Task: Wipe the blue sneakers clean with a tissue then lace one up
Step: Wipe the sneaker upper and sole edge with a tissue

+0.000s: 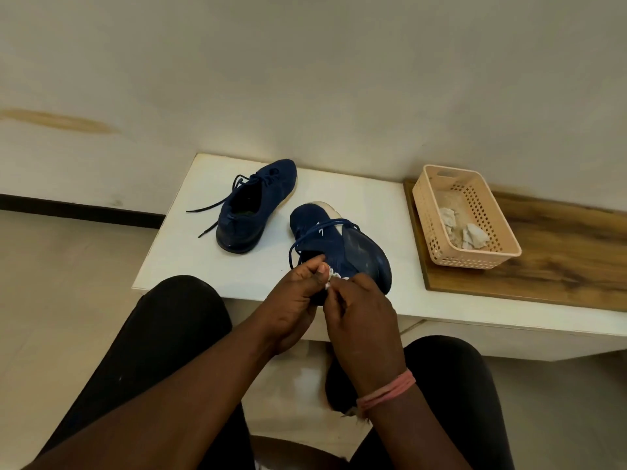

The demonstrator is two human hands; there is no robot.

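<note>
Two blue sneakers are on a white table (190, 252). The far sneaker (252, 206) stands upright at the middle left, its loose laces trailing left. The near sneaker (342, 245) lies tilted on its side at the table's front edge, sole turned right, with a blue lace (319, 230) looped over it. My left hand (295, 307) grips the heel end of this shoe, thumb and fingers curled at its collar. My right hand (359, 317) pinches something small and white at the same spot; whether it is a lace tip or tissue I cannot tell.
A beige perforated basket (475, 259) with crumpled used tissues (475, 235) sits on a wooden board (559, 266) at the right. A wall rises behind the table. My knees in black trousers are below the table edge, and a pink band is on my right wrist.
</note>
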